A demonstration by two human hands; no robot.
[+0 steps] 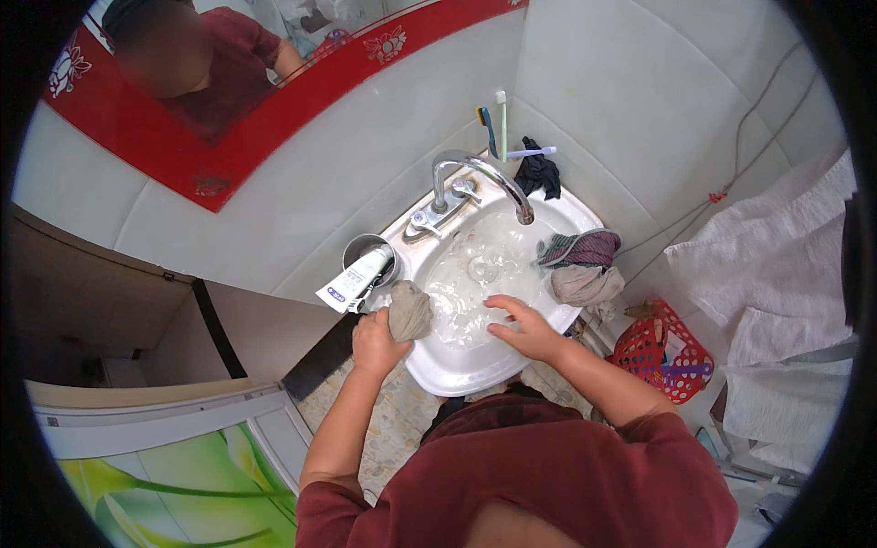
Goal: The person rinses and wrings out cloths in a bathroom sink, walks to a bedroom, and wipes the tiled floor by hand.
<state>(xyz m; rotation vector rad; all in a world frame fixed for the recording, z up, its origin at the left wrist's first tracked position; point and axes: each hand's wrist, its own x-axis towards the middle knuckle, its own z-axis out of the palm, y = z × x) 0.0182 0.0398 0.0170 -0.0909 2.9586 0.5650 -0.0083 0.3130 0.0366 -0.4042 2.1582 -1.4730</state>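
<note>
My left hand (375,348) is at the left rim of the white washbasin (455,385), closed around the near side of a bunched grey-beige cloth (410,312). Over the basin's right half hovers my right hand (531,330), its fingers apart and nothing in them. Clear, rippling water (473,277) stands in the basin, with a round drain piece (482,268) visible beneath it. The chrome gooseneck faucet (483,166) arches over the water. On the right rim lie a striped dark cloth (582,248) and a crumpled beige cloth (587,285).
A metal cup (351,255) holding a toothpaste tube (353,282) stands by the left rim. Toothbrushes (503,127) and a black cloth (538,172) are in the back corner. A red perforated basket (634,346) and hanging white towels (767,253) are to the right. A red-framed mirror (329,82) hangs above.
</note>
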